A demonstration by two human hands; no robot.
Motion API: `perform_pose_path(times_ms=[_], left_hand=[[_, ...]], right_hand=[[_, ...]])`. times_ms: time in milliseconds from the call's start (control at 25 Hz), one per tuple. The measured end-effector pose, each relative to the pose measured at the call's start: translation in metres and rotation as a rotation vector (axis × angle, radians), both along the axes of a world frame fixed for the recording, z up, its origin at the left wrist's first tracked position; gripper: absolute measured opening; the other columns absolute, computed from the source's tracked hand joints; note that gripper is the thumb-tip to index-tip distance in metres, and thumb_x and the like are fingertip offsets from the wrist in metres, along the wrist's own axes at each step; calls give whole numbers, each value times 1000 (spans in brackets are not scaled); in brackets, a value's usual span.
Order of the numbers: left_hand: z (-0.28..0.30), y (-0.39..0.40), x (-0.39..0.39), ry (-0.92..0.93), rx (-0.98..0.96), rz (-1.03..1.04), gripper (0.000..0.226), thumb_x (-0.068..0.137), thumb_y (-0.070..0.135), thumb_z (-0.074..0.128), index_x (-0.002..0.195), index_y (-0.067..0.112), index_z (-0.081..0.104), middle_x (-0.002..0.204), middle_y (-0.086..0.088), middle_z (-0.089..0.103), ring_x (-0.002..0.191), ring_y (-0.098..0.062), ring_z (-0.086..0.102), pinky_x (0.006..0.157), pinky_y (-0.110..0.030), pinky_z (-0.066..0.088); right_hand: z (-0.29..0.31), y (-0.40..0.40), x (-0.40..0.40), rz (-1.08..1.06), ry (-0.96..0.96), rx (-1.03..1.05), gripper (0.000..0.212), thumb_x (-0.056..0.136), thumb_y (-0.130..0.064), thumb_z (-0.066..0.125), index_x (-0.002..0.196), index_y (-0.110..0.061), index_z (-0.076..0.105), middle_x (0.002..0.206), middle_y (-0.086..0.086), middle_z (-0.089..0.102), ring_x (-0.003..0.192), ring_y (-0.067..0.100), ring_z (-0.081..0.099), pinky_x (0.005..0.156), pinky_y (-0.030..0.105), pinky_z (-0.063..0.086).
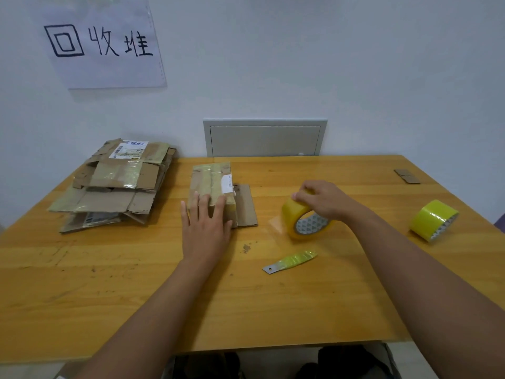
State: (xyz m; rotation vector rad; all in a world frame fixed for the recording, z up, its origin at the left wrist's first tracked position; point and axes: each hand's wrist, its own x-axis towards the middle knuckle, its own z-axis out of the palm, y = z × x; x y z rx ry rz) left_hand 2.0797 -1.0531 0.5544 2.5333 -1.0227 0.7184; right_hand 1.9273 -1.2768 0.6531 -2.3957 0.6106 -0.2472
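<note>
Two bare forearms reach in from the lower edge of the frame over the wooden surface.

1. Left hand: centre of frame. Fingers straight and spread, pressing flat on the near end of the bundle. It grips nothing.
2. Bundle: folded cardboard, centre of frame, lying flat. Bands of clear tape run lengthwise along its top, and a white label sits at its right side. A loose cardboard flap sticks out to its right, seemingly from beneath.
3. Right hand: right of centre. Fingers curled over the top of the roll, holding it.
4. Roll: yellow tape, standing on edge on the surface, near the bundle but apart from it. A short clear end seems to lie on the surface at its left.
5. Blade: just below the roll, lying loose, untouched.
6. Spare roll: right edge of frame, well apart from both hands.
7. Stack: flattened boxes, left of frame, below a handwritten sign on the wall.
8. Scrap: small cardboard piece, upper right of the surface.

Progress, as judged: the bundle already carries tape, so the binding looks well advanced. No strip joins roll to bundle. Probably left to do: any further wrap, a cut with the blade, and moving the bundle to the stack.
</note>
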Motion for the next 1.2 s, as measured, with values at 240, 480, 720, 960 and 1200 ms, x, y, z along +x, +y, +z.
perform_pose_path(times_ms=[240, 480, 720, 960, 1200], left_hand=[[1, -14, -20, -74, -14, -111, 57, 87, 25, 64, 139, 8, 48, 141, -20, 47, 135, -38, 38, 114, -51, 30], [5, -47, -46, 408, 74, -457, 40, 101, 17, 48, 140, 17, 49, 138, 1, 51, 121, -20, 51, 92, -33, 45], [2, -58, -32, 585, 88, -405, 14, 97, 12, 50, 103, 17, 62, 109, 1, 58, 109, -21, 53, 85, -29, 40], [38, -31, -35, 577, -12, -333, 15, 97, 9, 50, 89, 19, 56, 93, 7, 61, 90, -14, 55, 76, -33, 48], [88, 20, -19, 739, 6, -368, 5, 98, 20, 57, 102, 23, 55, 86, 9, 60, 80, -7, 56, 67, -24, 43]], right_hand=[[-4, -16, -6, -51, 118, -257, 32, 102, -27, 35, 111, -20, 66, 116, 2, 62, 116, 28, 50, 96, 41, 34], [-9, -6, -1, -9, 126, -233, 41, 98, -48, 47, 101, -10, 62, 96, 1, 59, 95, 22, 54, 75, 37, 40], [-22, 2, -16, 70, -91, -319, 32, 87, -42, 68, 99, -12, 64, 97, -1, 60, 93, 17, 52, 79, 33, 40], [-13, 6, -19, 101, -314, -256, 27, 75, -44, 65, 87, -20, 62, 87, -4, 61, 86, 15, 51, 76, 31, 40], [7, 27, 0, 172, -364, -262, 36, 75, -57, 56, 89, -24, 60, 88, -5, 60, 84, 12, 50, 70, 19, 37]])
